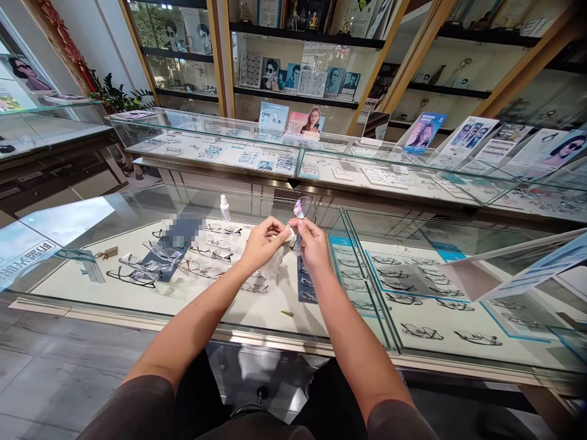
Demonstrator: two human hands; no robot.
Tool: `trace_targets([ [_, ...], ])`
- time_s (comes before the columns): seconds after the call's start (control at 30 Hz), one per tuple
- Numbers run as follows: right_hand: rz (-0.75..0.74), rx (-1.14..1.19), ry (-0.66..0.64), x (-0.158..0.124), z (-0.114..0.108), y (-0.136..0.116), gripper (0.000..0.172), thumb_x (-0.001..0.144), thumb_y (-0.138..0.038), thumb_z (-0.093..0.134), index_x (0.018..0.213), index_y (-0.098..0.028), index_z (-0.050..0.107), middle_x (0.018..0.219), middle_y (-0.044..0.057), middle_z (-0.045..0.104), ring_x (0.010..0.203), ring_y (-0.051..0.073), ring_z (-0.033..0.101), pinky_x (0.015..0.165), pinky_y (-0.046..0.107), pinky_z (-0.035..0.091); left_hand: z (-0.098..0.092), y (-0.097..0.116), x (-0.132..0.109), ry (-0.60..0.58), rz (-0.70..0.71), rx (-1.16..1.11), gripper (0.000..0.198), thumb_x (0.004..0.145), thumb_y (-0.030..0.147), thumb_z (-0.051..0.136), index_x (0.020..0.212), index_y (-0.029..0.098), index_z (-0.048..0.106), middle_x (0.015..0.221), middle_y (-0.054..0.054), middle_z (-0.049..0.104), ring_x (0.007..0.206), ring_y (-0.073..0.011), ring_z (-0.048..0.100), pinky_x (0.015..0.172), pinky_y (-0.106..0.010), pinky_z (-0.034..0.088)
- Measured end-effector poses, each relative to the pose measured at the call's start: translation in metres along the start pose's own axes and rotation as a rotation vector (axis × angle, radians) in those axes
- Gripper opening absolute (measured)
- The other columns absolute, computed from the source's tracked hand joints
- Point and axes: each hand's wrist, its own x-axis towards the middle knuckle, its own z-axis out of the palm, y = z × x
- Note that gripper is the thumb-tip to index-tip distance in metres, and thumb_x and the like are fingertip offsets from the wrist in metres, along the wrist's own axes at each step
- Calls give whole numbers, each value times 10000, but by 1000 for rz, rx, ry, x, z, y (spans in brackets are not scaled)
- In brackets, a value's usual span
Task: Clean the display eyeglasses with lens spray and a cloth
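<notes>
From the head view, both of your hands meet near the middle of the picture, above the glass tabletop (114, 315).

Your left hand (266, 241) is closed on a white cloth (275, 266). The cloth is pinched at the fingertips, and the rest hangs loose toward 6 o'clock.

Your right hand (314, 244) is pinched on a pair of glasses (300, 208). The glasses rise from your fingers toward 12 o'clock, with one clear lens showing above them. The two hands are touching or very nearly so, and I cannot tell exactly where the cloth meets the glasses.

The glasses look light and thin, with a fine frame that would bend under a hard squeeze. The lens looks slick and easy to smudge, so the rim or bridge seems a safer hold than the lens face. The cloth is soft and limp and will bunch wherever you pinch it.

A small spray bottle (224, 208) stands upright on the glass at about 10 o'clock from your left hand, well apart from it. A small brass piece (287, 313) lies near the front edge at 6 o'clock. Rows of display frames (137, 276) lie under the glass, and a second showcase (206, 131) runs across at 12 o'clock.
</notes>
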Motion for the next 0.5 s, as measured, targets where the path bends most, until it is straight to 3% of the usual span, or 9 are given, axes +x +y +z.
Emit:
trace_targets([
  [0.1,31,47,-22,-1,2,-2,344,887,-628,814,878,-285,833,1018,36,756,1058,239,695,1012,378,535,3,-2,3,-44,-161,-234,612,755,646,924,1034,193,619,861,-3,693,712,-116,598,682,-235,453],
  [0.2,34,82,-36,-1,4,-4,348,871,-632,827,860,-284,831,1033,44,765,1101,253,698,1051,395,529,3,0,7,-148,-260,-305,643,709,681,935,981,164,667,788,7,664,685,-107,561,678,-238,424],
  [0.37,55,78,-51,-2,6,-6,353,868,-636,827,868,-283,838,1089,56,799,1136,267,711,1082,416,526,0,7,7,-268,-246,-213,639,753,741,870,699,154,624,653,35,493,639,-94,409,617,-255,302],
  [0.5,65,86,-71,-3,7,-7,339,888,-629,810,872,-291,836,1034,54,824,1125,273,731,1102,428,525,1,9,5,-286,-281,-274,636,708,714,925,754,148,637,643,56,470,615,-74,356,594,-248,256],
])
